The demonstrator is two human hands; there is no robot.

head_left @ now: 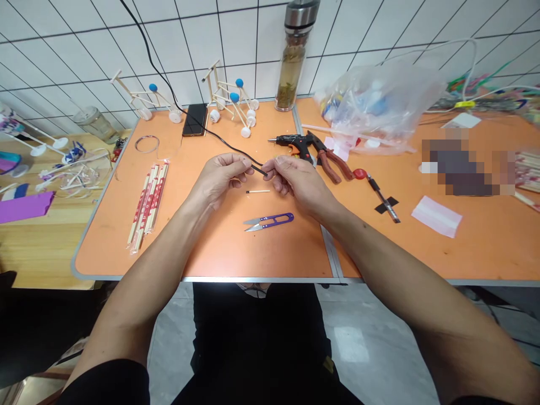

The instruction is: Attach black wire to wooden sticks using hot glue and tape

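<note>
Pinching a thin black strip (pixel 260 169) between left hand (pixel 219 177) and right hand (pixel 297 181), both gripping it above mid-tabletop (pixel 211 253). A small stick (pixel 257 192) and purple snips (pixel 270 220) are lying nearer the front edge. Judged: fingertip work, calling for steadiness.

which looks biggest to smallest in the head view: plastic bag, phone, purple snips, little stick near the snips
1. plastic bag
2. purple snips and phone: unsure; the snips look longer, but they lie nearer the camera and the phone is foreshortened
3. little stick
</note>
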